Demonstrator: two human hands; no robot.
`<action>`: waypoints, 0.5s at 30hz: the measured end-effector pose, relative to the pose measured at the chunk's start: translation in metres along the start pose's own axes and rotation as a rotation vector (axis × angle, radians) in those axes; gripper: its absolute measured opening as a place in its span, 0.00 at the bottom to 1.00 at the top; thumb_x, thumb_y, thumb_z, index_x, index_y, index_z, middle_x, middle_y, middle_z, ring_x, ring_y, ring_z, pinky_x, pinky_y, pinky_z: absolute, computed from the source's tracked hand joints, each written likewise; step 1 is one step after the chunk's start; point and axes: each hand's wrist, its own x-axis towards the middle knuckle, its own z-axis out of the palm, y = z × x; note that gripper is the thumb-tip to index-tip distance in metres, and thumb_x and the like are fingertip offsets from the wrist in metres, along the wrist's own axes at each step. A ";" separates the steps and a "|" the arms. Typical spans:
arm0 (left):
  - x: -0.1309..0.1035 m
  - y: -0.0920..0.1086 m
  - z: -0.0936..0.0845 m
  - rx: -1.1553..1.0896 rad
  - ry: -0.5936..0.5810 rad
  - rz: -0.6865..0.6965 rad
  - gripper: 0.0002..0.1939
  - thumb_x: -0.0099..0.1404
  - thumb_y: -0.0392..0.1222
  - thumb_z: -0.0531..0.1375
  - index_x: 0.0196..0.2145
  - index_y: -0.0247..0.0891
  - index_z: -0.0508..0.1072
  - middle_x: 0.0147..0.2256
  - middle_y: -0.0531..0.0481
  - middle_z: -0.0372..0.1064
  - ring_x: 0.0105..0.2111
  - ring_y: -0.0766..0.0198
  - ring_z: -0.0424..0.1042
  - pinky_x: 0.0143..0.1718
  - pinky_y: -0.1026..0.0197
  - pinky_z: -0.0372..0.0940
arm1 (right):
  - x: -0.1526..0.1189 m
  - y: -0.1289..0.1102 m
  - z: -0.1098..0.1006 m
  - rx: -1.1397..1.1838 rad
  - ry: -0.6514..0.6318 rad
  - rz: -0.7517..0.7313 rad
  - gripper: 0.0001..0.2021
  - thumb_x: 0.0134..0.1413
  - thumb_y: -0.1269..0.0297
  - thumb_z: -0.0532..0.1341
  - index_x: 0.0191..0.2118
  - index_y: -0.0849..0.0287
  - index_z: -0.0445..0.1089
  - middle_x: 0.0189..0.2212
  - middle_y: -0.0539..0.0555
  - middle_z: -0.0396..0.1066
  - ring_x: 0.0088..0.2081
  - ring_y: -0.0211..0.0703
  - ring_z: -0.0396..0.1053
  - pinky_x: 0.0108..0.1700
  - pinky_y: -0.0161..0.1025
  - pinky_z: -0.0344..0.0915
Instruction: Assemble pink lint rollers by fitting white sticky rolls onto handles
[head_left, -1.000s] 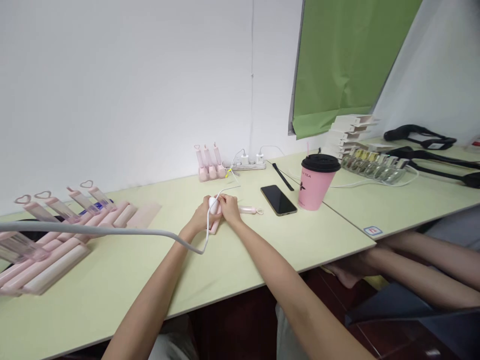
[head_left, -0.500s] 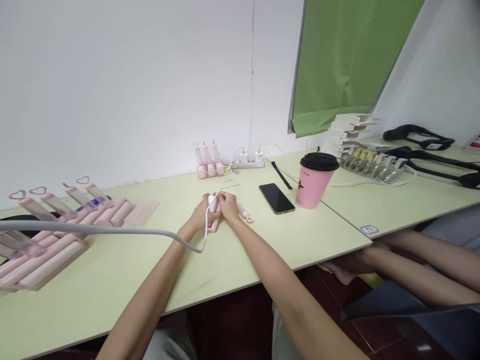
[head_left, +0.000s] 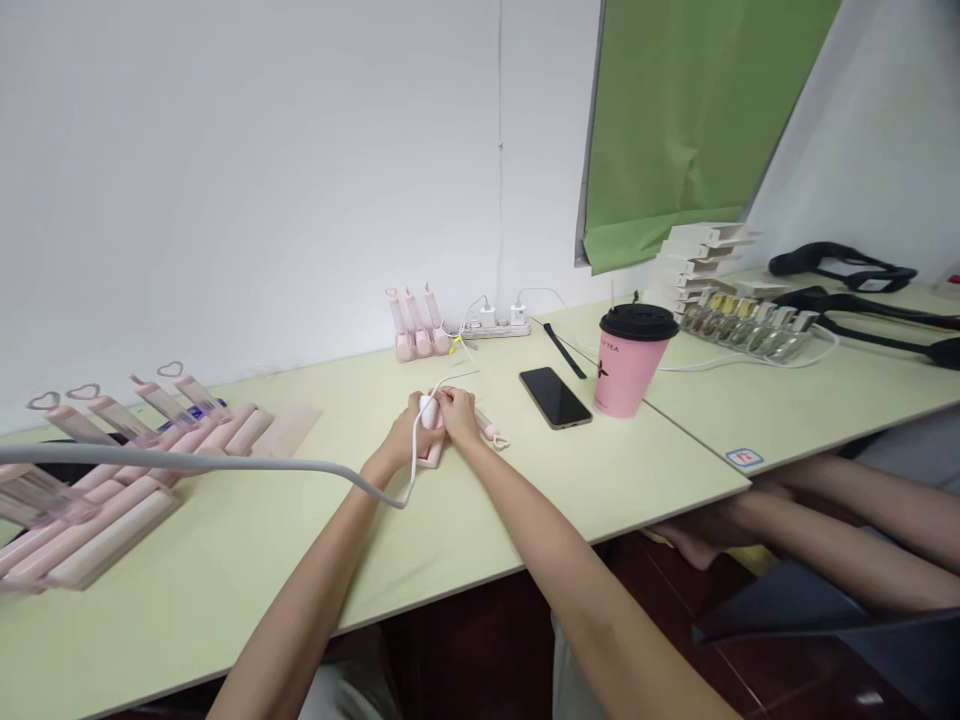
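Observation:
My left hand (head_left: 403, 433) curls round a pink oblong piece (head_left: 430, 459) lying on the table, with a white rounded top (head_left: 428, 410) showing between my hands. From the right, my right hand (head_left: 458, 414) has its fingers bent and pressed together against the same piece; its fingertips are partly hidden. Just right of that hand lies a slim pink stick with a heart-shaped loop (head_left: 491, 431). A white cable (head_left: 414, 450) crosses in front of my left hand.
Pink parts with clear tubes and heart loops (head_left: 142, 440) crowd the left; several more (head_left: 417, 330) stand by the wall. A power strip (head_left: 495, 329), phone (head_left: 556, 397), black strap (head_left: 564, 350) and lidded pink cup (head_left: 632, 365) are beyond. Glass bottles (head_left: 750, 325) and another person's legs (head_left: 825, 530) are right.
The view has shifted slightly, so everything sits a little differently in frame. Both hands stay on the pink piece, with almost no movement of the fingers.

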 end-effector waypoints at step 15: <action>-0.002 -0.017 0.003 -0.154 0.038 -0.030 0.61 0.50 0.53 0.62 0.62 0.28 0.22 0.35 0.40 0.67 0.34 0.54 0.68 0.36 0.58 0.60 | 0.001 -0.002 -0.002 -0.042 -0.118 -0.046 0.19 0.58 0.58 0.51 0.25 0.65 0.71 0.22 0.52 0.68 0.25 0.34 0.60 0.30 0.31 0.54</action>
